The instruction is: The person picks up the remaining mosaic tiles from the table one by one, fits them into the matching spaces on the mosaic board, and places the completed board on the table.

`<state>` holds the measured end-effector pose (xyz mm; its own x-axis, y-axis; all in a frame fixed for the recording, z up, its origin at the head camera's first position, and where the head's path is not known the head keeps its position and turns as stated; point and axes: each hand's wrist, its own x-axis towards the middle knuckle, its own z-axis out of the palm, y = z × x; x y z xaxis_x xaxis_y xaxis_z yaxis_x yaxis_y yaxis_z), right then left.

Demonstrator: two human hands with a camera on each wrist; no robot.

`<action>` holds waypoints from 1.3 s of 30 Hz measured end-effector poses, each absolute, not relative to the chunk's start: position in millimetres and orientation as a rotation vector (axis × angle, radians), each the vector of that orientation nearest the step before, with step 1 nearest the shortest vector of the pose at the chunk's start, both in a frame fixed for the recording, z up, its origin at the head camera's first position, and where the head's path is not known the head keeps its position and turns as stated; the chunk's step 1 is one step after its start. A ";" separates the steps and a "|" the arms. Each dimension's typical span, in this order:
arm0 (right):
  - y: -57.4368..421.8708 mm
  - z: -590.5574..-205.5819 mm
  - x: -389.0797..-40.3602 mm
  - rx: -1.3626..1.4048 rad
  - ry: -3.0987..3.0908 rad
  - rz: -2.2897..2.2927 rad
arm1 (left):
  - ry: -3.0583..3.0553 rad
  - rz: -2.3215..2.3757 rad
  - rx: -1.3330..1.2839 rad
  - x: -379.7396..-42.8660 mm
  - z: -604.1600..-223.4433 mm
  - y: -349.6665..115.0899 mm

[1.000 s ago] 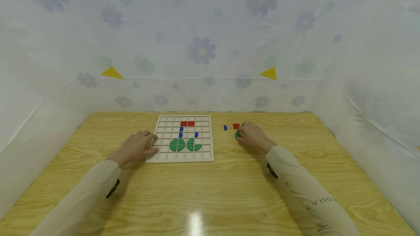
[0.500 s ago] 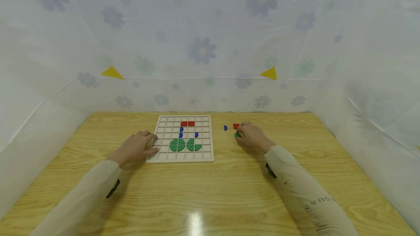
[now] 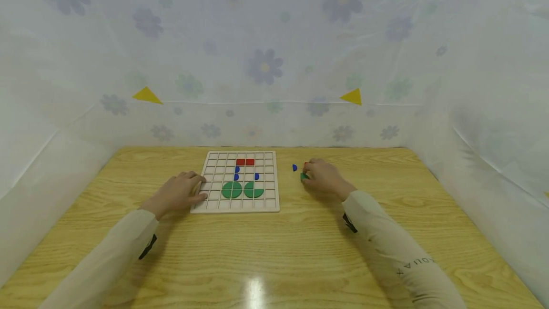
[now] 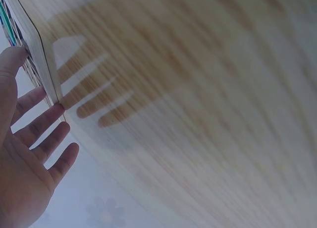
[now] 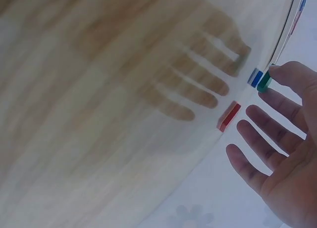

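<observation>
A pale wooden grid board (image 3: pixel 270 204) lies left of centre on the table. It bears two red squares (image 3: pixel 245 162), three blue half-circles (image 3: pixel 237 169), a full green circle (image 3: pixel 232 190) and a green circle lacking its upper right quarter (image 3: pixel 250 190). My left hand (image 3: pixel 177 192) rests at the board's left edge, fingers spread and fairly straight. Right of the board, my right hand (image 3: pixel 324 178) pinches a small green piece (image 5: pixel 264 82) between thumb and index finger, low over the table; its other fingers are extended. A red piece (image 5: pixel 229 116) lies by those fingers, partly hidden in the head view.
A loose blue half-circle (image 3: pixel 294 167) lies between the board and the right hand. Behind the wood-grain table (image 3: pixel 240 252) hangs a flowered white sheet (image 3: pixel 240 123) with two yellow triangles (image 3: pixel 147 95) on it. White sheets also close off both sides.
My right hand has shifted slightly left with the green piece, now covering most of the loose red piece in the head view. The left hand and board have stayed in place.
</observation>
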<state>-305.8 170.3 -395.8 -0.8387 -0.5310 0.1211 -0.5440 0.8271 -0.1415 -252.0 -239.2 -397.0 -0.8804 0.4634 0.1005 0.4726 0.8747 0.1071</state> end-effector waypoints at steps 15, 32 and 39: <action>133.9 -397.4 -298.8 0.955 -2.908 0.313 | -2.949 -0.179 -0.752 -250.1 -396.6 -238.0; 91.0 -392.1 -300.2 1.073 -2.868 0.201 | -2.948 -0.172 -0.737 -251.8 -397.8 -237.3; 73.4 -386.8 -298.7 1.090 -2.913 0.206 | -2.957 -0.187 -0.736 -251.9 -398.6 -236.8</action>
<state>-298.7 73.4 -386.8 -0.7551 -0.6520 0.0690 -0.6553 0.7466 -0.1148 -251.9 -236.8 -398.6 -0.8801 0.4606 0.1155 0.4714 0.8765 0.0971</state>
